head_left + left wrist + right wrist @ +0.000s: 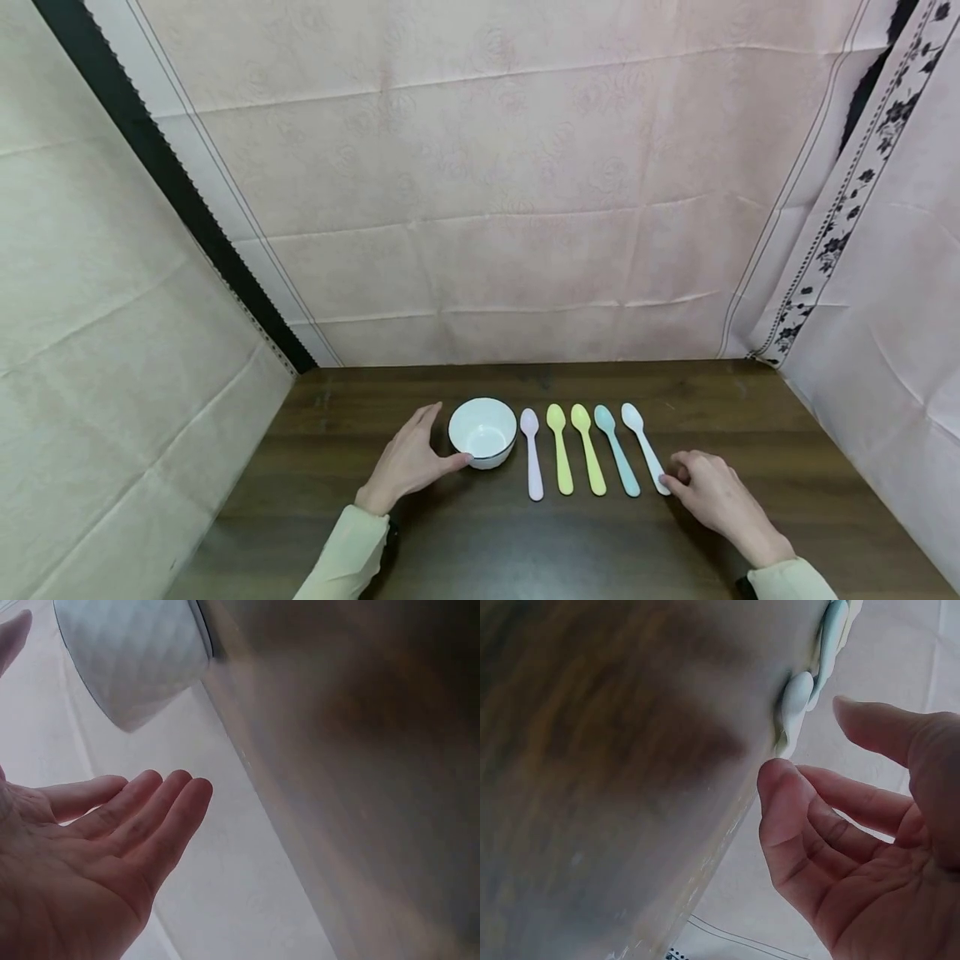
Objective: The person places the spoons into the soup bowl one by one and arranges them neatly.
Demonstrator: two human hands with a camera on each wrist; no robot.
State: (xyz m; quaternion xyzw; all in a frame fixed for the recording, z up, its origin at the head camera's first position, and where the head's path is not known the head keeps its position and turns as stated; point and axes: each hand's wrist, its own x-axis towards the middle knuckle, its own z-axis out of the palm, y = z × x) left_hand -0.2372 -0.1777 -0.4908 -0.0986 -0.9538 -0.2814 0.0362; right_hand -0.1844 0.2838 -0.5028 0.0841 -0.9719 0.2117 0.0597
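Bowl: your left hand cups it, fingers relaxed. White spoon, rightmost from bowl: right hand, loosely curled, could nudge the handle askew.

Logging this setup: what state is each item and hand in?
bowl: upright, empty, left hand beside it
five spoons: flat in a row, bowls facing up
left hand: open
right hand: fingers loosely curled at the white spoon handle's end
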